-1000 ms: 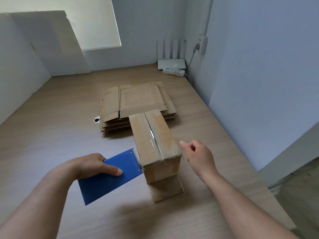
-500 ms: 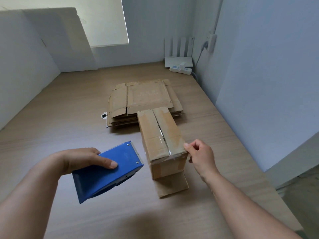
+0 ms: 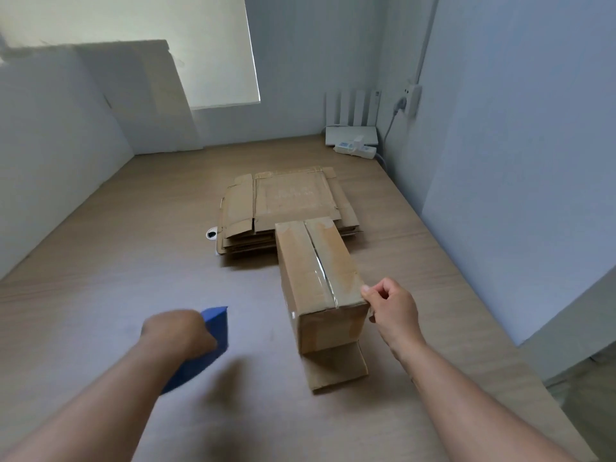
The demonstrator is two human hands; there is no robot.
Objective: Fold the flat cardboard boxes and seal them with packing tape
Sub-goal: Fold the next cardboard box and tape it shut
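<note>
A folded cardboard box [image 3: 318, 268] stands on the wooden table [image 3: 116, 278], with clear tape running along its top seam. One loose flap [image 3: 336, 370] lies flat on the table at its near end. My right hand [image 3: 391, 306] has its fingers curled at the box's near right top corner, touching the edge. My left hand [image 3: 178, 335] grips a blue tape dispenser [image 3: 213, 341], blurred by motion, low over the table to the left of the box. Behind the box lies a stack of flat cardboard boxes [image 3: 283, 205].
A white router [image 3: 351, 128] and a power strip [image 3: 355, 149] sit in the far right corner, with a cable up to a wall socket [image 3: 413, 100]. A large cardboard sheet [image 3: 150, 95] leans on the far wall. The table's right edge runs close to my right arm.
My left hand has swung the blue dispenser away from the box, down and to the left. My right hand has reached in and settled on the box's near right corner.
</note>
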